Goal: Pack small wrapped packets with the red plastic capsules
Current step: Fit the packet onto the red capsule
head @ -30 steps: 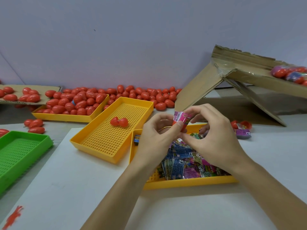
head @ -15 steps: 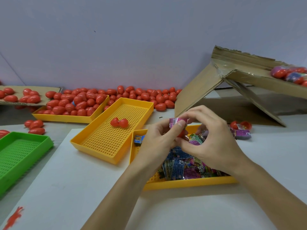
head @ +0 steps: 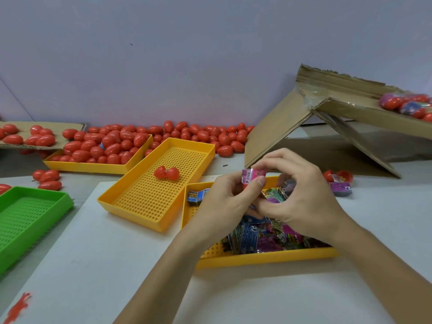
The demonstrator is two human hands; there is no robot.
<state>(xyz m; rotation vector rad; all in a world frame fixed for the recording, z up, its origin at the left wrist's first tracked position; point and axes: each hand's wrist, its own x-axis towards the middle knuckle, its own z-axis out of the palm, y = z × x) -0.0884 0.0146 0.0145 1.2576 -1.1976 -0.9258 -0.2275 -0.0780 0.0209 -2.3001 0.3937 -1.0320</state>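
Centrally, left hand (head: 224, 202) and right hand (head: 301, 199) meet, fingers pinching pink wrapped packet (head: 251, 175) between fingertips, above yellow tray (head: 268, 258) of packets. Open red capsule (head: 166, 173) lies in neighbouring yellow tray (head: 140, 206), left.

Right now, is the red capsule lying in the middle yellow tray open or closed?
Open. The red capsule lies in the middle yellow tray as two halves spread side by side, joined at a hinge. Whether anything is inside cannot be told.

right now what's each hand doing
Left hand: pinching the pink packet and a red capsule beneath it.
Right hand: fingers curled at the same packet; its grip cannot be told.
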